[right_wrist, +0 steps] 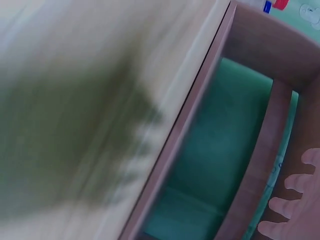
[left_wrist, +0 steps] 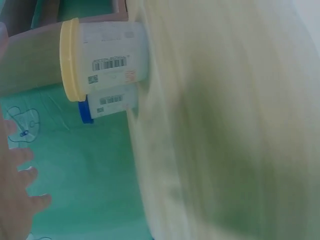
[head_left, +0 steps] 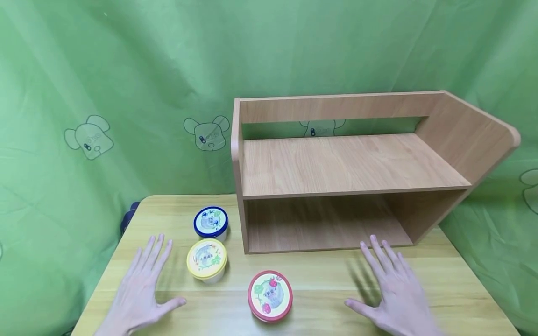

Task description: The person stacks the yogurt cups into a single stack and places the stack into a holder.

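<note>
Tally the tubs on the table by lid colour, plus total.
Blue-lidded tub: 1
Yellow-lidded tub: 1
Red-lidded tub: 1
Total: 3

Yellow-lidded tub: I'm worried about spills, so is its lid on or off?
On: the yellow lid caps the white tub in both head and left wrist views.
</note>
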Available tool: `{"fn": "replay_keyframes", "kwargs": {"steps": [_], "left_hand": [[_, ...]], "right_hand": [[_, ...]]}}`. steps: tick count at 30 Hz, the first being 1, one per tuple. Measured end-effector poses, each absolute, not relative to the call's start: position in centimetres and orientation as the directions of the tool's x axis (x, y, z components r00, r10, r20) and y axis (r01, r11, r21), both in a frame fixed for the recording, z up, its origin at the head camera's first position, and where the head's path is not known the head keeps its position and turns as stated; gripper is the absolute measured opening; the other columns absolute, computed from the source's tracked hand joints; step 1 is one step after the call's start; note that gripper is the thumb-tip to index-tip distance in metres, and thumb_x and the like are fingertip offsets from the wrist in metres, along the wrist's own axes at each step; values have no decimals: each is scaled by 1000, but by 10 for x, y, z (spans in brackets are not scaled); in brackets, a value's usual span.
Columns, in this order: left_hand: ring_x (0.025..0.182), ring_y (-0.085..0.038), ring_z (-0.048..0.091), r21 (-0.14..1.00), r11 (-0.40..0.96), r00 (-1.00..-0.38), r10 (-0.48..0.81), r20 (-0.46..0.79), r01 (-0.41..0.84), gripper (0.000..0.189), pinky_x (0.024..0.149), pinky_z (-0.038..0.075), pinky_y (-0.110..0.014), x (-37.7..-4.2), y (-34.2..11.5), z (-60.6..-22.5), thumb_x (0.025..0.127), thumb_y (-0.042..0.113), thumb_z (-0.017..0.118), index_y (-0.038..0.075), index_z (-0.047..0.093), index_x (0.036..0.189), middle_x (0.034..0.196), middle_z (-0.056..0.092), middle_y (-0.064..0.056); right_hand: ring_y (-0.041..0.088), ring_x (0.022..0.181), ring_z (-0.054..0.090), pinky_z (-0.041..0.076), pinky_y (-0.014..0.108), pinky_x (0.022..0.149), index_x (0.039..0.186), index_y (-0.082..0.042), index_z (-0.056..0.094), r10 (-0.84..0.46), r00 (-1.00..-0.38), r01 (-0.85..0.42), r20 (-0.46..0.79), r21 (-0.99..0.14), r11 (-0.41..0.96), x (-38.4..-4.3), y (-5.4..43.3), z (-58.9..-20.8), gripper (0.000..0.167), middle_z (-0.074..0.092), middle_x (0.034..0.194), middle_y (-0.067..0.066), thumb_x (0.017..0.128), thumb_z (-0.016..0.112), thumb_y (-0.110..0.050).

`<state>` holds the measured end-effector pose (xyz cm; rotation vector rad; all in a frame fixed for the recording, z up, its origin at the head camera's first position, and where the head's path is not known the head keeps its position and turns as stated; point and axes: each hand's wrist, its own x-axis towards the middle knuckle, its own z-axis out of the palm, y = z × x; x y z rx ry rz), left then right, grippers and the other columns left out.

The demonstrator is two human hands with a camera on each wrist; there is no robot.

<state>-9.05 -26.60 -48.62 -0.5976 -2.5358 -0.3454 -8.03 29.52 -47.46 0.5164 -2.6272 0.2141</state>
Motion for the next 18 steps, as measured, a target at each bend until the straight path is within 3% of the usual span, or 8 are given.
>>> {"fn": "replay_keyframes", "kwargs": {"steps": [7, 10, 12, 14, 16, 18], "left_hand": [[167, -16, 12, 289, 842, -819, 270, 506, 456, 128, 132, -1, -14, -91, -265, -496, 66, 58, 91, 7, 29, 166, 176, 24, -14], [166, -20, 17, 370, 831, -860, 227, 457, 415, 127, 137, 18, -41, -91, -263, -500, 67, 50, 93, 10, 26, 167, 176, 23, -12], [165, -23, 21, 421, 820, -884, 200, 423, 387, 126, 129, 30, -63, -92, -261, -502, 69, 46, 94, 14, 24, 168, 176, 24, -11], [163, -29, 26, 464, 807, -900, 181, 396, 366, 125, 113, 38, -77, -93, -259, -505, 70, 43, 94, 16, 22, 169, 176, 25, -12], [158, -39, 32, 502, 790, -910, 165, 380, 353, 124, 110, 40, -80, -95, -257, -507, 71, 41, 94, 16, 23, 169, 175, 27, -14], [152, -47, 38, 531, 774, -915, 153, 374, 346, 123, 109, 40, -80, -97, -256, -509, 71, 39, 95, 17, 24, 169, 173, 31, -17]], "right_hand": [[2, 165, 1, -6, 13, 132, 166, -10, 31, -353, -798, -492, 488, -189, 850, -80, 271, -493, 131, 26, 177, 7, 64, 89, -67], [-2, 164, 7, 4, 10, 131, 165, -12, 34, -338, -812, -504, 476, -279, 817, -78, 261, -500, 128, 31, 175, 6, 63, 93, -61], [-4, 162, 11, 20, 29, 135, 165, -14, 34, -321, -833, -493, 451, -341, 801, -78, 256, -503, 127, 34, 174, 6, 63, 94, -57], [-5, 161, 14, 34, 53, 129, 166, -17, 34, -306, -851, -480, 426, -398, 782, -77, 250, -505, 126, 36, 173, 9, 63, 95, -55], [-8, 158, 17, 45, 73, 110, 166, -18, 35, -299, -857, -482, 421, -444, 755, -77, 245, -506, 125, 39, 170, 12, 63, 96, -53], [-11, 155, 19, 48, 80, 100, 165, -18, 35, -296, -858, -488, 419, -487, 725, -78, 239, -507, 123, 42, 169, 12, 64, 97, -51]]}}
